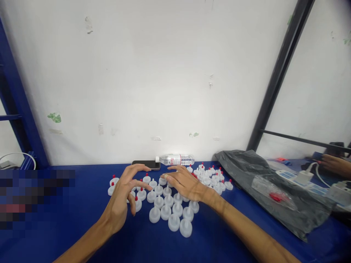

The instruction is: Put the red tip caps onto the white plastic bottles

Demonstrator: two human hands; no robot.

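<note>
White nozzle caps (166, 212), translucent and without tips, stand upright in a loose cluster on the blue table. My left hand (122, 195) is curved with its fingers apart, beside several nozzle caps with red tips (141, 193) that it partly covers. Nothing shows in its grasp. Over the back of the plain cluster reaches my right hand (182, 182), palm down and fingers stretched out; what lies under its palm is hidden. To its right sits a dense group of caps (207, 179), many with red tips, and some small red pieces (194, 175) lie by the knuckles.
Against the wall lie a black phone (146, 165) and a clear plastic bottle (175, 159) on its side. A grey plastic bag (246, 182) covers the right side, with a clear bag of red pieces (275, 197) on it. Power strips (290, 177) and another person's hand (336, 164) are farther right.
</note>
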